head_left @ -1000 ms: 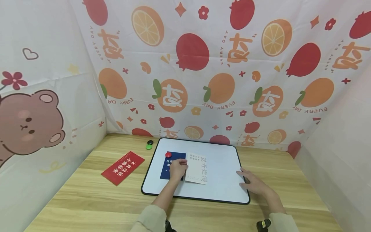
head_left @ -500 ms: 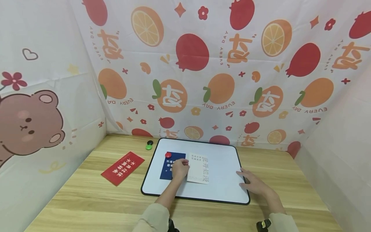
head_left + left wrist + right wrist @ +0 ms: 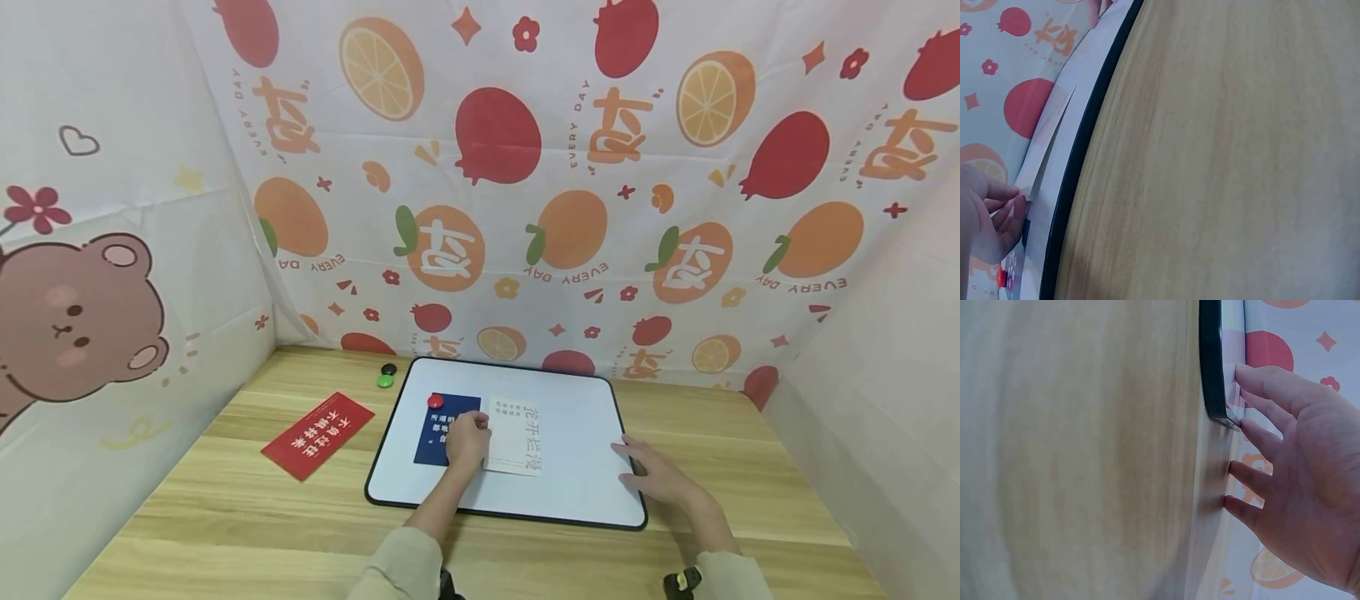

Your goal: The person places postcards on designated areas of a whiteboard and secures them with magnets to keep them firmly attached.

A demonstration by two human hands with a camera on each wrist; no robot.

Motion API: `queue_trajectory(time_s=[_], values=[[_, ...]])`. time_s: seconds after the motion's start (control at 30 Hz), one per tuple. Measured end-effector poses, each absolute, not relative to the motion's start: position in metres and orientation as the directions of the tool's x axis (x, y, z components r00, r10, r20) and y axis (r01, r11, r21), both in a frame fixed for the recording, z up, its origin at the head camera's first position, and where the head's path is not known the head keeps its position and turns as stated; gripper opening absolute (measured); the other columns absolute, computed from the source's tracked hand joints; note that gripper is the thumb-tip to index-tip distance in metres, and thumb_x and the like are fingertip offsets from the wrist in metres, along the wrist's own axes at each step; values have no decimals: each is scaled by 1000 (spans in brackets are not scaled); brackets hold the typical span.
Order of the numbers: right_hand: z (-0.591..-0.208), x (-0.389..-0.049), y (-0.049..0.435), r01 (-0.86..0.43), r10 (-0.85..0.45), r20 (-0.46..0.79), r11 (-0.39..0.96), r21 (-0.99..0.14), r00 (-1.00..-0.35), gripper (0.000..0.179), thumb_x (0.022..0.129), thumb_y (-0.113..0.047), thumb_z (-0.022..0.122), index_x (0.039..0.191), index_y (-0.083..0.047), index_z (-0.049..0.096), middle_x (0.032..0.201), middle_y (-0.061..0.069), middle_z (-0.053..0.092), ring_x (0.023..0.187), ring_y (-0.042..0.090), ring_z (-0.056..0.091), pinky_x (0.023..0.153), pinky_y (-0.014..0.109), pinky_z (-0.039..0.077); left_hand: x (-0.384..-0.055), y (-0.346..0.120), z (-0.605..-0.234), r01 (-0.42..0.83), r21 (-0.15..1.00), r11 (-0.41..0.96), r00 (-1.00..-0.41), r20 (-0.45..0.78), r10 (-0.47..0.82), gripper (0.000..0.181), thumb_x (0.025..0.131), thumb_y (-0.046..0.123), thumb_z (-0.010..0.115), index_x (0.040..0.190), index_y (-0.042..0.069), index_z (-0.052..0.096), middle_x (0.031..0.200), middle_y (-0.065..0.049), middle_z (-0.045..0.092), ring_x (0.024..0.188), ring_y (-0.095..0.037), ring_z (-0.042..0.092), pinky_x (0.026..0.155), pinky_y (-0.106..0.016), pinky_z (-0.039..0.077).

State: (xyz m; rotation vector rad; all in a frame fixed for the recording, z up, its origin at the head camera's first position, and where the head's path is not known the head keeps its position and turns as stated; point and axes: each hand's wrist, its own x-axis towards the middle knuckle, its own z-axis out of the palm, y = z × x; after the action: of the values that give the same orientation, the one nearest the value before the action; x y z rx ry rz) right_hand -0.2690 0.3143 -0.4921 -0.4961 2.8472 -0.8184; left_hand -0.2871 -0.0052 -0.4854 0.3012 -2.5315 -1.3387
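My left hand (image 3: 467,440) pinches the left edge of a cream card (image 3: 510,442) with grey printed characters, over a whiteboard (image 3: 577,467) with a black frame. In the left wrist view, thumb and fingertips hold the card's (image 3: 1044,144) edge, raised a little off the board. Left of it lies a dark blue card (image 3: 429,446) with white characters, partly hidden by that hand. A round red magnet (image 3: 435,401) sits on the blue card's upper left corner. My right hand (image 3: 660,477) rests at the board's right edge, fingers spread, with fingertips on its surface and rim.
A red card (image 3: 318,435) with white characters lies on the wooden table (image 3: 225,517), left of the board. Behind it are a black magnet (image 3: 388,368) and a green magnet (image 3: 385,381). A fruit-printed cloth (image 3: 570,167) hangs along the back.
My left hand has shifted slightly right with the cream card, uncovering more of the blue card. The cream card lies a bit further right and flatter. The right hand stays put.
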Motion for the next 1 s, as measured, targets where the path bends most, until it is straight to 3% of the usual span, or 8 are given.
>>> queue_trajectory(time_s=[0.77,1.0], values=[[-492,-266,315,-274,-355,-41,785,-555,-934,52,87,-20,62,134,-4,46,144,24,26,130,46,16,99,63,17,-283,-9,-483,-43,838,543,-949,137,-285,14,79,-2,67,93,0,68,79,-7,64,71,-21,59,62,-33,49],[-491,-268,314,-244,-330,-62,800,-548,-942,52,88,-23,62,135,-8,46,145,20,26,131,44,15,101,62,15,-286,-18,-480,35,821,570,-952,200,-230,15,81,-1,66,96,0,68,83,-9,65,75,-21,61,63,-31,50]])
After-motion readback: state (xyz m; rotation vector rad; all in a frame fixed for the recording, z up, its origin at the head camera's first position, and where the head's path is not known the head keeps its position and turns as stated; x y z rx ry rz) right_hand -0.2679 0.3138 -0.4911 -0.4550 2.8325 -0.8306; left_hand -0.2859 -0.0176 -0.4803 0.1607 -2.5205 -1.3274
